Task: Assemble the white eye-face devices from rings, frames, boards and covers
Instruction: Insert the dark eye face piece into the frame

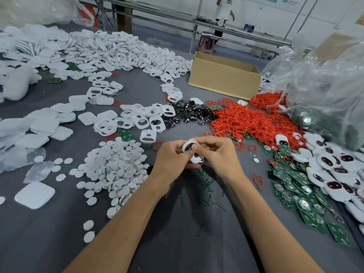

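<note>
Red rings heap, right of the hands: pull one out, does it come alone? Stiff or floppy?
Probably floppy: the loose red ring lies squashed out of round. Likely light, being thin. In the heap of red rings they tangle, so one would probably drag neighbours.

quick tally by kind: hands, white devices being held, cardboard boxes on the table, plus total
hands: 2, left hand and right hand
white device held in both hands: 1
cardboard box: 1
total: 4

cardboard box point(222, 83) open, far side | clear plastic bags point(323, 79) right | stool point(206, 43) behind
</note>
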